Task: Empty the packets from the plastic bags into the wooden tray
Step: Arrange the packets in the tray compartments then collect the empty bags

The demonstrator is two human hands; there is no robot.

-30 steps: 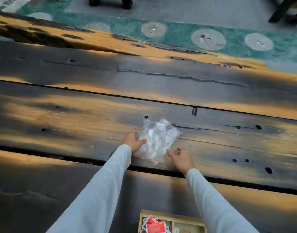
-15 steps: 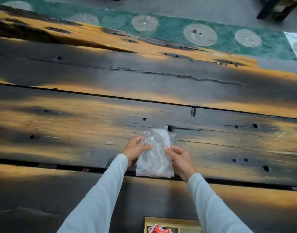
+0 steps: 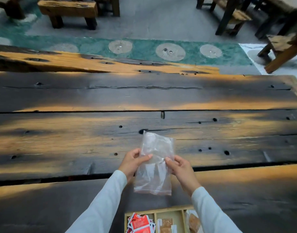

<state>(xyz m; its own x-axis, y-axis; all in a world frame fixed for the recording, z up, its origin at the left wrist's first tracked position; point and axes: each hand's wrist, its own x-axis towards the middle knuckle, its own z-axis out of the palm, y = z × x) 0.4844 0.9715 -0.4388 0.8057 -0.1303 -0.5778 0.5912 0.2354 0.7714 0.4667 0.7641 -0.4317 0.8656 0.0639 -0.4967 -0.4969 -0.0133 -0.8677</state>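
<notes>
A clear plastic bag (image 3: 154, 175) is held up over the dark wooden table, and it looks empty. My left hand (image 3: 133, 161) pinches its left edge and my right hand (image 3: 179, 167) pinches its right edge, both near the bag's middle. At the bottom edge of the view sits the wooden tray (image 3: 154, 211), split into compartments. Red and white packets (image 3: 140, 223) fill its left compartment, brown packets (image 3: 166, 223) lie in the middle one, and more brown packets (image 3: 194, 221) lie on the right.
The table (image 3: 77, 148) is made of wide charred planks with gaps and holes. Beyond its far edge lie a green floor strip with round inlays (image 3: 170, 52), a wooden bench (image 3: 68, 10) and dark chairs (image 3: 233, 15).
The bag was lifted off the table and drawn toward me, and both hands now grip it by the sides. The view tilted up, showing the benches and more of the tray.
</notes>
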